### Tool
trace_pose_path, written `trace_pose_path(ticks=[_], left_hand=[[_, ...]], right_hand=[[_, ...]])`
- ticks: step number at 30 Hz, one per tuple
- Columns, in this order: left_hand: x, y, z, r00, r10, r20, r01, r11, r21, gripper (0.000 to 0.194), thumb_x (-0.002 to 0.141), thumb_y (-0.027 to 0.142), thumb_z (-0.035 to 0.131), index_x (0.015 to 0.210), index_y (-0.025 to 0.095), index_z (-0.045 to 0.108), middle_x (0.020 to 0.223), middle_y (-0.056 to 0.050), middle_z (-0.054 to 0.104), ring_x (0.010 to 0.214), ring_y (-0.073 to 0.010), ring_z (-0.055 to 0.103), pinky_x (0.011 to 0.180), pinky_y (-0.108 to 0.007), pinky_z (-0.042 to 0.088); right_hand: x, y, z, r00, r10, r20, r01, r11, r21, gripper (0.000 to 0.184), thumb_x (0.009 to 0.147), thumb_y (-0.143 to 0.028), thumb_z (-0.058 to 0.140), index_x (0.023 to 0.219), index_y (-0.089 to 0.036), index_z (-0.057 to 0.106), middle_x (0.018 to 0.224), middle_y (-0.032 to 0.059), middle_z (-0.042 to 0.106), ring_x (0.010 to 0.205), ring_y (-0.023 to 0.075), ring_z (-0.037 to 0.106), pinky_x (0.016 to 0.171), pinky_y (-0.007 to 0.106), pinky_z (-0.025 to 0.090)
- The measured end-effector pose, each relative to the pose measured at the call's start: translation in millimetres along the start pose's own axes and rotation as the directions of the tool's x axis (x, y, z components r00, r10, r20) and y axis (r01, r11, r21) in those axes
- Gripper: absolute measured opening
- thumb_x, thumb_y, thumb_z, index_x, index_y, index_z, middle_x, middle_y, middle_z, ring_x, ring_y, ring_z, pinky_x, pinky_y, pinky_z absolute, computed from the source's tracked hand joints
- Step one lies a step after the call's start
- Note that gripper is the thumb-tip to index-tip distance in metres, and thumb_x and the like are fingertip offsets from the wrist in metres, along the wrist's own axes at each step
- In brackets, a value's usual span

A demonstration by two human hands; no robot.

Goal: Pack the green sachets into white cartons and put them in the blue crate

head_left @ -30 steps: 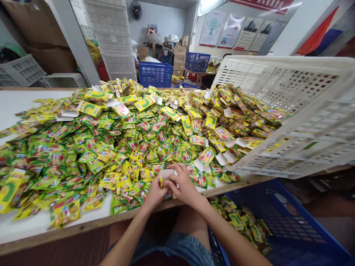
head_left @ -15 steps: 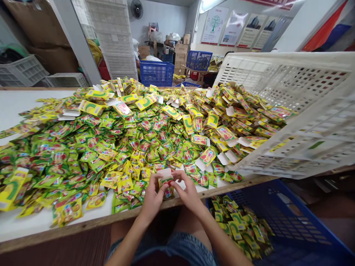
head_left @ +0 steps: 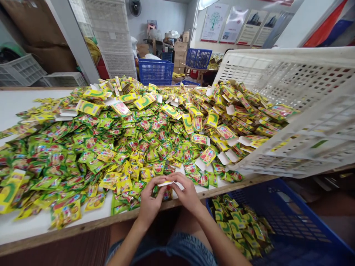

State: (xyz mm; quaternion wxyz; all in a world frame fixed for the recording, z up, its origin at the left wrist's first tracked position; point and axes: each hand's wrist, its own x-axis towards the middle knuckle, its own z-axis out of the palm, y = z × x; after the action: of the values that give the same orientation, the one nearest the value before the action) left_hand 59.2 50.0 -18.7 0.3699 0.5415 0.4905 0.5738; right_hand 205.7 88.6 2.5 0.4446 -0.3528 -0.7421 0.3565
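At the table's front edge, both my hands are closed on a small candy box [head_left: 168, 193]. My left hand [head_left: 151, 196] grips its left side, with the thumb on the near face. My right hand [head_left: 185, 190] pinches its right side and top. The box's white flap lies bent over between my fingertips, and my fingers hide much of the box. Just beyond lies a heap of small green sachets [head_left: 58, 157] with watermelon pictures. Yellow sachets [head_left: 124, 183] are mixed in to the left of my hands.
Yellow boxes [head_left: 212, 119], several with open flaps, spill from a tilted white crate [head_left: 313, 88] at the right. Below the wooden table edge [head_left: 91, 224], a blue basket [head_left: 294, 210] holds more boxes. Stacked white crates [head_left: 115, 40] stand behind the table.
The box's white flap stood upright before and is now folded down. My fingers have come together over the box's top. The heap looks unchanged.
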Motion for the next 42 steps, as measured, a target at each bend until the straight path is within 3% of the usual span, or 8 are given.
trace_pose_path(ticks=[13,23,25,27,30,34,36,42], left_hand=[[6.9,11.0,-0.7,0.996,-0.072,-0.05,0.072,0.997,-0.001,0.011,0.082,0.025,0.059,0.09,0.019,0.064,0.09,-0.005,0.068,0.086,-0.0195,0.064,0.08,-0.031,0.05],[1.2,3.9,-8.7,0.998,-0.061,0.008,0.061,0.998,0.027,0.012,0.08,0.025,0.062,0.088,0.021,0.07,0.097,-0.006,0.07,0.097,-0.0223,0.062,0.091,-0.037,0.046],[-1.3,3.7,-8.6,0.997,-0.074,0.0,0.074,0.997,0.005,0.025,0.081,0.025,0.06,0.106,0.023,0.064,0.107,-0.007,0.067,0.1,-0.022,0.062,0.091,-0.037,0.047],[-2.7,3.1,-8.8,0.996,-0.087,-0.008,0.086,0.995,-0.049,0.036,0.082,0.025,0.059,0.118,0.023,0.054,0.113,-0.007,0.065,0.1,-0.0213,0.063,0.09,-0.037,0.048],[-2.1,1.9,-9.6,0.993,-0.119,-0.013,0.117,0.991,-0.067,0.028,0.084,0.027,0.057,0.111,0.021,0.054,0.104,-0.008,0.067,0.094,-0.0206,0.065,0.088,-0.037,0.049],[-0.5,1.5,-8.1,0.991,-0.132,0.031,0.13,0.99,0.049,0.02,0.084,0.028,0.057,0.102,0.02,0.059,0.098,-0.008,0.067,0.09,-0.0209,0.066,0.085,-0.035,0.05],[-1.0,1.0,-6.9,0.991,-0.119,0.057,0.113,0.989,0.097,0.018,0.083,0.028,0.057,0.1,0.02,0.06,0.099,-0.008,0.067,0.09,-0.0212,0.066,0.084,-0.035,0.051],[-3.6,-0.8,-8.5,0.995,-0.08,0.057,0.071,0.987,0.144,0.019,0.084,0.028,0.056,0.1,0.019,0.06,0.098,-0.008,0.067,0.09,-0.0211,0.065,0.084,-0.035,0.05]], right_hand=[[1.7,-13.5,5.1,0.993,0.08,-0.086,-0.092,0.985,-0.145,0.014,0.089,-0.025,0.05,0.091,-0.022,0.064,0.086,0.0046,0.066,0.083,0.0186,0.06,0.074,0.031,0.047],[-21.6,6.5,24.1,0.987,0.052,-0.149,-0.056,0.998,-0.022,0.015,0.088,-0.019,0.049,0.098,-0.023,0.059,0.094,0.0046,0.064,0.092,0.0185,0.059,0.081,0.032,0.048],[-25.3,-0.3,14.4,0.976,0.046,-0.212,-0.058,0.997,-0.052,0.016,0.089,-0.019,0.047,0.097,-0.024,0.058,0.094,0.004,0.064,0.092,0.0188,0.059,0.082,0.033,0.048],[-32.7,-11.7,-15.4,0.943,0.016,-0.333,-0.073,0.984,-0.161,0.017,0.089,-0.019,0.044,0.096,-0.026,0.058,0.094,0.0041,0.064,0.095,0.0203,0.058,0.086,0.035,0.046],[-52.5,-27.6,-89.0,0.889,0.053,-0.454,-0.266,0.867,-0.421,0.019,0.089,-0.025,0.042,0.097,-0.027,0.059,0.094,0.0052,0.063,0.091,0.0227,0.058,0.079,0.037,0.046],[-71.4,-23.1,-164.0,0.937,0.146,-0.318,-0.348,0.494,-0.797,0.021,0.085,-0.028,0.045,0.092,-0.027,0.064,0.093,0.0065,0.064,0.086,0.0252,0.057,0.076,0.04,0.043],[-65.3,-7.1,-168.4,0.954,0.148,-0.261,-0.299,0.408,-0.862,0.026,0.083,-0.022,0.044,0.1,-0.026,0.063,0.105,0.0075,0.062,0.093,0.0256,0.056,0.077,0.04,0.042],[-0.4,54.1,-132.3,0.989,0.131,-0.064,-0.096,0.257,-0.962,0.074,0.065,0.005,0.041,0.132,-0.025,0.043,0.141,0.0068,0.039,0.126,0.0297,0.034,0.092,0.044,0.034]])
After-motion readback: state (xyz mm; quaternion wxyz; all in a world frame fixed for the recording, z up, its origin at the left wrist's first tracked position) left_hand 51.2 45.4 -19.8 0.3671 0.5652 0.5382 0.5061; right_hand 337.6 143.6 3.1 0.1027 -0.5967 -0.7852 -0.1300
